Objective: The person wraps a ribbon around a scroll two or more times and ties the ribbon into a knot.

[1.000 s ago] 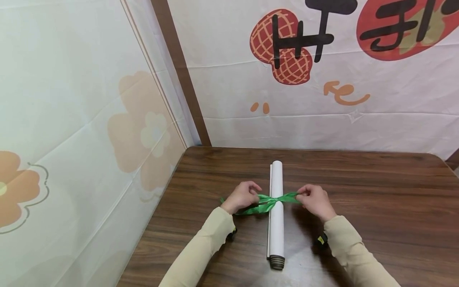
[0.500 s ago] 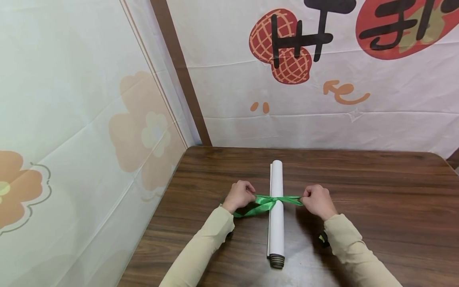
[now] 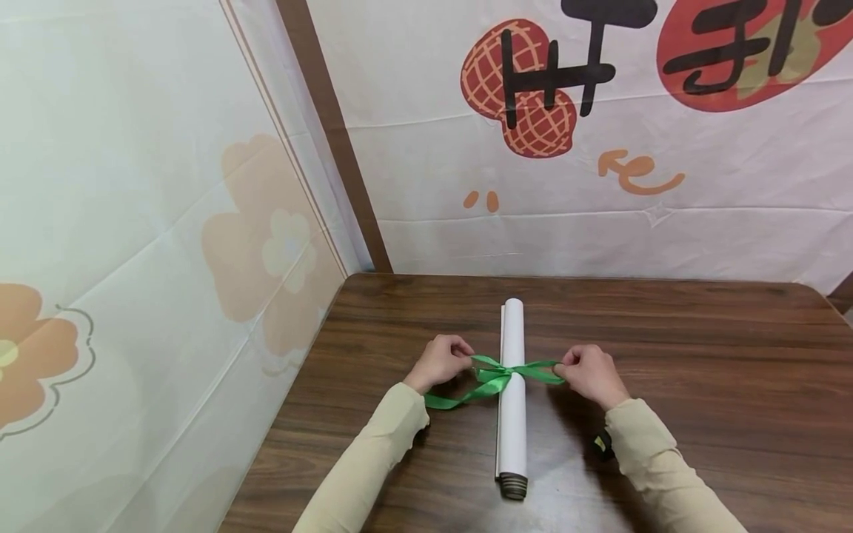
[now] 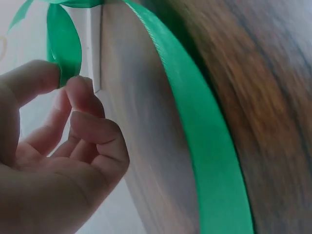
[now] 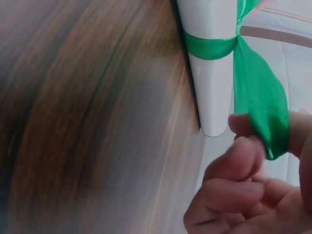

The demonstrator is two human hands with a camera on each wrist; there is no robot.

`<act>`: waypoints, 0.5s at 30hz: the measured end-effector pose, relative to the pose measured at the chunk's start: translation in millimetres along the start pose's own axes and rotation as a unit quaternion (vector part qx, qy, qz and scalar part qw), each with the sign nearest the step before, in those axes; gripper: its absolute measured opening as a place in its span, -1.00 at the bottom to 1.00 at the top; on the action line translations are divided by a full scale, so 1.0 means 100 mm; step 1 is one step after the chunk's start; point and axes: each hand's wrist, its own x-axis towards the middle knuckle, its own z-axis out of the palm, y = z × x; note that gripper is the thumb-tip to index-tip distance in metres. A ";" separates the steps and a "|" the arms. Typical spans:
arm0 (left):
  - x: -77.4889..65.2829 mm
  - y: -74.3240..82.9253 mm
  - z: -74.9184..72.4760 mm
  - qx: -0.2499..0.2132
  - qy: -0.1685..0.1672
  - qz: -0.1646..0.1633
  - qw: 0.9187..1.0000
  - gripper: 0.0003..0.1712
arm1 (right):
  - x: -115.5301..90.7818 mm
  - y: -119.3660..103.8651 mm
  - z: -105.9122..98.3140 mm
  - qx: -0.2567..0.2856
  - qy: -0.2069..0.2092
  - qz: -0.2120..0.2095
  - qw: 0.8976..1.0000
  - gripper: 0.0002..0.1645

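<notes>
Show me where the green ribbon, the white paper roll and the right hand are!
green ribbon (image 3: pixel 494 377), head view, on the knot atop the roll.
white paper roll (image 3: pixel 512 429), head view, on its near half.
right hand (image 3: pixel 589 374), head view, on its back.

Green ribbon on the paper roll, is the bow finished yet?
Nearly. Done: the green ribbon already goes round the white paper roll and crosses in a knot on top. In hand: the left hand and right hand each pinch a ribbon part, one either side. Left: the knot probably needs snugging, and one long tail lies loose on the wooden table.
</notes>
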 end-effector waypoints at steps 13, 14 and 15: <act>-0.07 -0.02 -0.09 0.024 -0.005 -0.007 1.000 -0.63 | -0.06 0.17 -0.10 -0.003 -0.014 -0.039 0.999 -0.38; -0.10 -0.03 -0.11 0.041 0.007 0.003 0.999 -0.59 | -0.08 0.18 -0.10 -0.014 -0.006 -0.052 0.999 -0.34; -0.13 -0.04 -0.13 0.059 0.020 0.012 0.998 -0.54 | -0.09 0.19 -0.09 -0.023 0.001 -0.066 0.998 -0.31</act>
